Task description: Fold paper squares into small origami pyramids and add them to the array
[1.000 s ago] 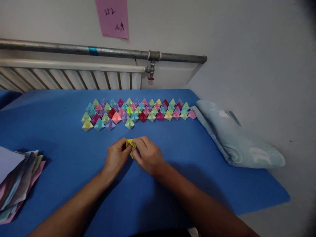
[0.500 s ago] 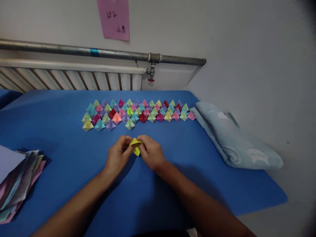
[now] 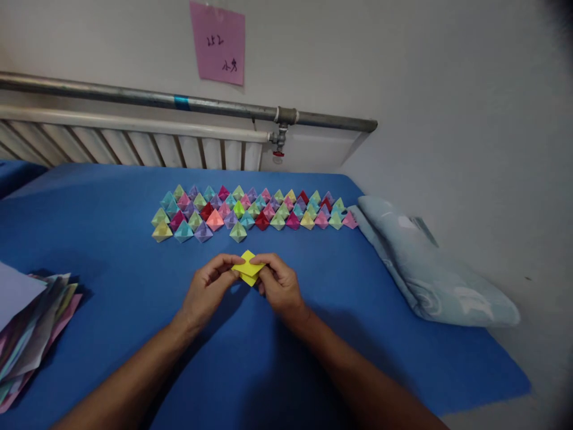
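Between my two hands is a small folded piece of yellow origami paper (image 3: 248, 272), roughly diamond-shaped, held over the blue surface. My left hand (image 3: 210, 286) pinches its left corner between thumb and fingers. The right corner is gripped the same way by my right hand (image 3: 281, 285). Just beyond, several rows of small folded paper boats (image 3: 239, 232) in green, pink, purple, blue, red and yellow stand close together. The front row has a gap between a purple boat (image 3: 203, 232) and the light green one.
A stack of coloured paper sheets (image 3: 38, 334) lies at the left edge. On the right is a folded pale blue blanket (image 3: 430, 269) against the wall. A radiator (image 3: 156, 146) and a metal pipe (image 3: 224, 107) run behind the blue bed surface (image 3: 111, 263); a pink note (image 3: 219, 45) hangs above.
The yellow paper has gone from a curved, partly opened form to a flatter diamond. Both hands have shifted their finger grip along its corners. The view has tilted slightly upward.
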{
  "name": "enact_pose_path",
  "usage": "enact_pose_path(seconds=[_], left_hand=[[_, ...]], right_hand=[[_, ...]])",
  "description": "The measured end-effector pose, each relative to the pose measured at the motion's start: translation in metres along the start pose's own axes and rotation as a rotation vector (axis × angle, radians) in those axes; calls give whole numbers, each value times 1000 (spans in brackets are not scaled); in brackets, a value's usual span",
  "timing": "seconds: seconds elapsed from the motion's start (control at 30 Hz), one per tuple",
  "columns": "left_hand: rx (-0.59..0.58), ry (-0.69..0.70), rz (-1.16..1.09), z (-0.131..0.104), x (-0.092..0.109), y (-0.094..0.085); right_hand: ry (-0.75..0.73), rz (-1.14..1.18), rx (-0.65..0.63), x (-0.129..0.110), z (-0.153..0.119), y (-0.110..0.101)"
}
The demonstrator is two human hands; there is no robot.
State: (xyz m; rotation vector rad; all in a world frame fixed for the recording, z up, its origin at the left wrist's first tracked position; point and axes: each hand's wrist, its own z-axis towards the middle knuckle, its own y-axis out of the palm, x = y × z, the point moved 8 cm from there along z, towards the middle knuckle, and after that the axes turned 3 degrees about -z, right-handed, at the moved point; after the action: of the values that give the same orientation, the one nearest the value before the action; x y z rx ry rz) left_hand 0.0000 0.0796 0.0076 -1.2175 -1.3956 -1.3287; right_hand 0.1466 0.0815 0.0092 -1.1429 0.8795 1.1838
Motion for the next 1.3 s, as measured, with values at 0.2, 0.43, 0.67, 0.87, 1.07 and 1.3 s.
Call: enact_pose_path(seconds=[0.2, 0.43, 0.67, 0.87, 1.07, 1.3], left_hand=[[54, -24, -67, 2, -2, -3], [24, -15, -74, 0, -2, 3], [-28, -97, -38, 2, -8, 1], [-14, -92, 54, 4, -4, -3], [92, -85, 21, 8, -1, -17], [108, -151, -114, 9, -5, -18]], right_hand=[[81, 138, -93, -13, -3, 4], [284, 284, -30, 10, 2, 8], [347, 240, -151, 11, 1, 13], [370, 162, -256, 11, -5, 24], [501, 53, -379, 16, -13, 31], [493, 47, -405, 13, -15, 33]])
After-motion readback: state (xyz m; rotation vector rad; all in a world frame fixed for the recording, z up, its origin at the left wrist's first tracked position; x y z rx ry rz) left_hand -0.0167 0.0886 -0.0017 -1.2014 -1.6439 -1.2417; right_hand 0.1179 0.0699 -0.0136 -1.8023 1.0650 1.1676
